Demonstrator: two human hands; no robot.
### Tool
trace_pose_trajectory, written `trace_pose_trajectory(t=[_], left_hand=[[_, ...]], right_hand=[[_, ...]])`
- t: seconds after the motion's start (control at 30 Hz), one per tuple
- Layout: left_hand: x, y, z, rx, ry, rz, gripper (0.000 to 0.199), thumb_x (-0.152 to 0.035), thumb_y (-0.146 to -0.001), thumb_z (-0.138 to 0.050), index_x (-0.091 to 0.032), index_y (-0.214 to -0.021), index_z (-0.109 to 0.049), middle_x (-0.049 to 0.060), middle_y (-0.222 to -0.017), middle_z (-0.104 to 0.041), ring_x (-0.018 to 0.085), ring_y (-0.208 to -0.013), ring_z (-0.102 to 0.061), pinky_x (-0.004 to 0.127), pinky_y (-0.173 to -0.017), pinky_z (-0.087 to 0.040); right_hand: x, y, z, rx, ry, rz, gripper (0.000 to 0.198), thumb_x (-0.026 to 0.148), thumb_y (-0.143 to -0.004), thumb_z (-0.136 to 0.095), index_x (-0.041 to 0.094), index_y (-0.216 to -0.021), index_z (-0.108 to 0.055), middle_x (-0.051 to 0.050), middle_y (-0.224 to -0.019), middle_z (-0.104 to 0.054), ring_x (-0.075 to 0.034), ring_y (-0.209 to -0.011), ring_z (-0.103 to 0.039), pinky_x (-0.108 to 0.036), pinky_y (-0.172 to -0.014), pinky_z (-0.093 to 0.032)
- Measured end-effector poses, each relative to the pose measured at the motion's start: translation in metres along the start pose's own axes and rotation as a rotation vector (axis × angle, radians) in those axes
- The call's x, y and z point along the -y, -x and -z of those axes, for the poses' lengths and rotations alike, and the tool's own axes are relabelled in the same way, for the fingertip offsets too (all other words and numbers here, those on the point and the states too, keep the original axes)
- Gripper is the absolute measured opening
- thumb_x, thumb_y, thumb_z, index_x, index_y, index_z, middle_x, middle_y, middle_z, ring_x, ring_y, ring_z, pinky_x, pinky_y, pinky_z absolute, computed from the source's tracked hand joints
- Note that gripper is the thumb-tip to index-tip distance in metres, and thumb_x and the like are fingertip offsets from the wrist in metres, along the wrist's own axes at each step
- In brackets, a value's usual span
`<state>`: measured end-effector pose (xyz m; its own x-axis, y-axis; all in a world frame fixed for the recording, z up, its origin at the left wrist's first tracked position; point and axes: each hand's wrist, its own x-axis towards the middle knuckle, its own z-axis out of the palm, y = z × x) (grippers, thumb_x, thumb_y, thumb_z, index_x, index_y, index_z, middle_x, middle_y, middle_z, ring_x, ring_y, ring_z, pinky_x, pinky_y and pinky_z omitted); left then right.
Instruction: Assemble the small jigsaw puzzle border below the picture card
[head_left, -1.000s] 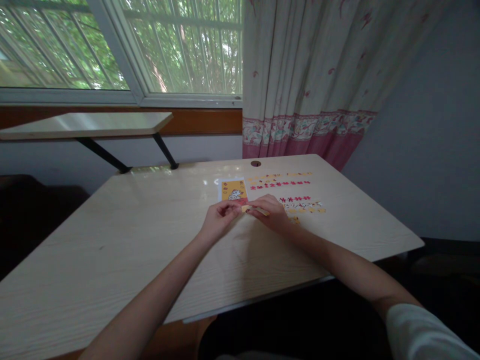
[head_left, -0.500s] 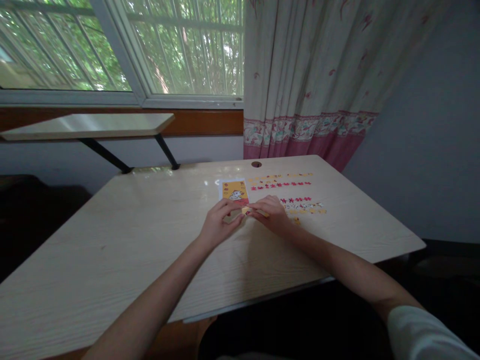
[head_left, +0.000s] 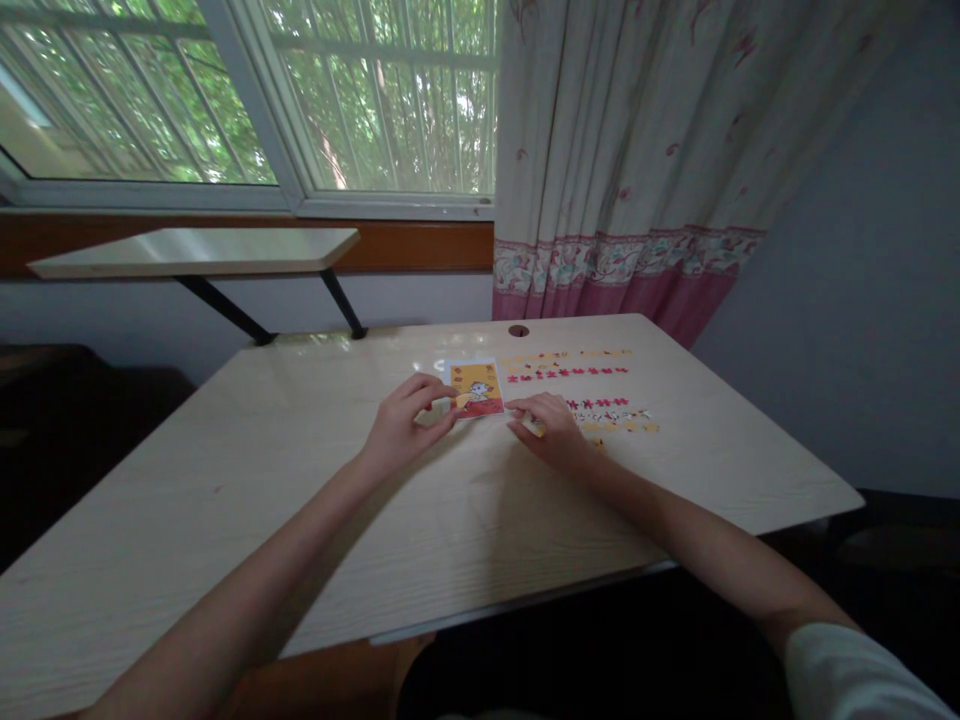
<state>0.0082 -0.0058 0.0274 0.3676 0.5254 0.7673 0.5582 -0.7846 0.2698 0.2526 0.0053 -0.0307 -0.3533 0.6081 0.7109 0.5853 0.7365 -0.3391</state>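
Note:
My left hand (head_left: pixel 405 420) pinches a small yellow jigsaw piece (head_left: pixel 459 402) between thumb and fingertips, over the lower left part of a picture card (head_left: pixel 481 378). The card shows a white animal on yellow with red below. Just right of the card, my right hand (head_left: pixel 551 425) hovers low over the table, thumb and forefinger apart with nothing seen between them. It partly covers the nearer rows of pieces, among them red pieces (head_left: pixel 600 403) and yellow pieces (head_left: pixel 634 428).
Farther back lie a row of red pieces (head_left: pixel 570 374) and scattered yellow ones (head_left: pixel 607 352). All rest on a pale wooden table (head_left: pixel 300 480) with a round cable hole (head_left: pixel 518 330). A raised shelf (head_left: pixel 202 250) on black legs stands at the back left, below a window.
Both hands were together at the yellow piece below the card. They have parted: my left hand has moved left and slightly up with the piece, while my right hand has let go.

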Motion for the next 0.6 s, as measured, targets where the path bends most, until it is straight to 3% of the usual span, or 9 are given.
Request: trace_pose_trajectory(t=[0.17, 0.37, 0.6], left_hand=[[0.014, 0.023, -0.001, 0.090, -0.004, 0.153, 0.013, -0.027, -0.082, -0.061, -0.016, -0.090, -0.065, 0.005, -0.083, -0.063, 0.012, -0.067, -0.054, 0.022, -0.058, -0.044], [0.026, 0.048, -0.009, 0.453, 0.035, 0.365, 0.023, -0.034, -0.081, -0.056, -0.017, -0.092, -0.066, 0.000, -0.066, -0.058, 0.013, -0.058, -0.052, 0.024, -0.056, -0.040], [0.032, 0.050, -0.011, 0.525, -0.046, 0.390, 0.024, -0.037, -0.082, -0.053, -0.018, -0.090, -0.067, 0.002, -0.069, -0.058, 0.016, -0.064, -0.052, 0.027, -0.062, -0.041]], right_hand=[[0.002, 0.001, -0.002, 0.032, -0.021, 0.039, 0.015, 0.026, -0.088, -0.054, 0.020, -0.090, -0.067, -0.005, -0.083, -0.071, -0.017, -0.078, -0.061, -0.031, -0.073, -0.039], [0.005, 0.004, -0.002, 0.099, -0.033, 0.045, 0.010, 0.021, -0.085, -0.057, 0.020, -0.083, -0.066, -0.003, -0.080, -0.071, -0.016, -0.075, -0.061, -0.031, -0.073, -0.038], [0.004, 0.006, -0.004, 0.150, -0.050, 0.028, 0.012, 0.022, -0.086, -0.055, 0.019, -0.083, -0.067, -0.003, -0.081, -0.071, -0.016, -0.077, -0.061, -0.031, -0.075, -0.039]])
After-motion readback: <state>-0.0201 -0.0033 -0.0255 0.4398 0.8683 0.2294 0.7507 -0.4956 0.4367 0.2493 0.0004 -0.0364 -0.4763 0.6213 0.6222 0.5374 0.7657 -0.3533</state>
